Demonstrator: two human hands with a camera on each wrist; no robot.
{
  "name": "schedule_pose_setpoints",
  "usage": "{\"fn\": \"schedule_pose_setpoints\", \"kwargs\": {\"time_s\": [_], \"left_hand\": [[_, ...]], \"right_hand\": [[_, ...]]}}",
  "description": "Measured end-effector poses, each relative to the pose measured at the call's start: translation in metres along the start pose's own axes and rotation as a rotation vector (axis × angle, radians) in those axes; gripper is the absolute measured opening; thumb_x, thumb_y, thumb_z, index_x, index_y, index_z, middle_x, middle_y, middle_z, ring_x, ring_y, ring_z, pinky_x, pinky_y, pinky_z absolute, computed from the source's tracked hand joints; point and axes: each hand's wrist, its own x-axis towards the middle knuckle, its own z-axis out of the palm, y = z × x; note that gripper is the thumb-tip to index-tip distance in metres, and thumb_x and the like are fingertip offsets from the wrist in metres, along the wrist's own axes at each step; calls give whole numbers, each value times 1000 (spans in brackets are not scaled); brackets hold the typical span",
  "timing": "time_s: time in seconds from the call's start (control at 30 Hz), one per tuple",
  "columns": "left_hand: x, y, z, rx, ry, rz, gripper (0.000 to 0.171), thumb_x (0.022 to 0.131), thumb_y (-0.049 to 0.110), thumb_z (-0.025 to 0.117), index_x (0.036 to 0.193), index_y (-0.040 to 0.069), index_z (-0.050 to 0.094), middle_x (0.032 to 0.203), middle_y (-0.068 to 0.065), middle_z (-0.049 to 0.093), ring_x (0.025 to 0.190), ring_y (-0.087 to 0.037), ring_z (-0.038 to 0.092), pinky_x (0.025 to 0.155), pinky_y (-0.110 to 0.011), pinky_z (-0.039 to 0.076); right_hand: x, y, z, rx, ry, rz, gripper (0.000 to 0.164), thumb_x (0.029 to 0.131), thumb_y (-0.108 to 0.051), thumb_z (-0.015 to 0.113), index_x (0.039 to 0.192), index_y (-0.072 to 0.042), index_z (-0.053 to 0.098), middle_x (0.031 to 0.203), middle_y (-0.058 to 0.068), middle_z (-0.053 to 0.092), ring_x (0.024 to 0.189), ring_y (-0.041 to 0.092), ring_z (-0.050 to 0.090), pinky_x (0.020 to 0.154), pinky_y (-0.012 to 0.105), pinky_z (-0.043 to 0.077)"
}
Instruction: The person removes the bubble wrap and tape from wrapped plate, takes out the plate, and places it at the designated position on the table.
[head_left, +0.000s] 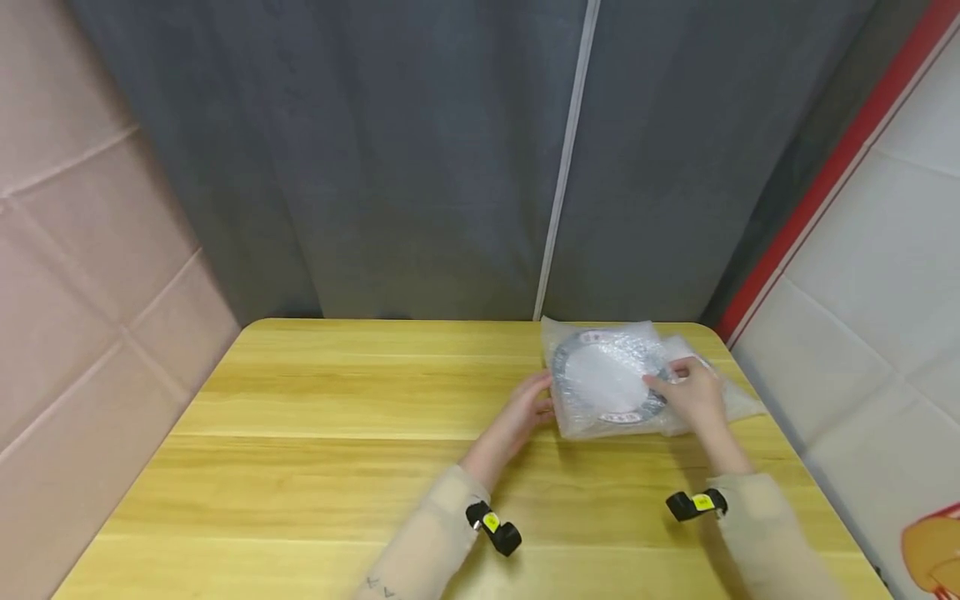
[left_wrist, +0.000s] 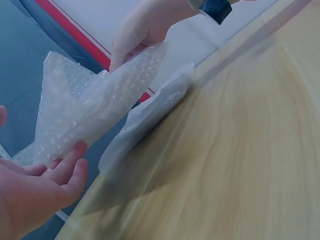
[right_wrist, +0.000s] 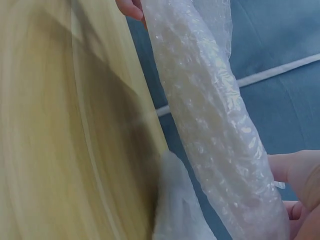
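Observation:
A round, plate-like item in bubble wrap point(head_left: 603, 379) is held tilted above the table's back right; its patterned rim and white middle show through the wrap. My right hand point(head_left: 693, 396) pinches its right edge, thumb on the upper face. At the left edge is my left hand point(head_left: 525, 408); in the left wrist view its loosely bent fingers point(left_wrist: 67, 170) touch the wrap from below, with the thumb standing apart. Partly hidden beneath and to the right, a second bubble-wrapped package point(head_left: 738, 402) lies on the table; its contents cannot be made out.
The wooden table point(head_left: 315, 467) ends against a dark grey curtain point(head_left: 420, 183) with a pale vertical strip. A white wall panel point(head_left: 885, 275) with a red border rises close beside the right edge. A pinkish panel point(head_left: 82, 250) stands at the left.

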Motion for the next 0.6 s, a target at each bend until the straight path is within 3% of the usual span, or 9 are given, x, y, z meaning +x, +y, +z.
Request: {"fn": "schedule_pose_setpoints", "kwargs": {"time_s": [0.33,0.6], "left_hand": [[-6,7,-17,72,72,31,56,94,20,55,140,-5,36,120,-15,51,89,-15,56,87,-37,47],[-16,11,-33,162,109,53,57,91,14,62,139,-5,38,127,-17,45,98,-19,55,91,-39,47]], "right_hand": [[-11,-18,18,71,-37,100,52,85,-26,73,115,10,50,112,30,53,100,40,52,84,52,43],[-22,-28,33,126,-55,104,52,85,-28,73,114,7,49,110,27,54,92,35,52,78,46,45]]}}
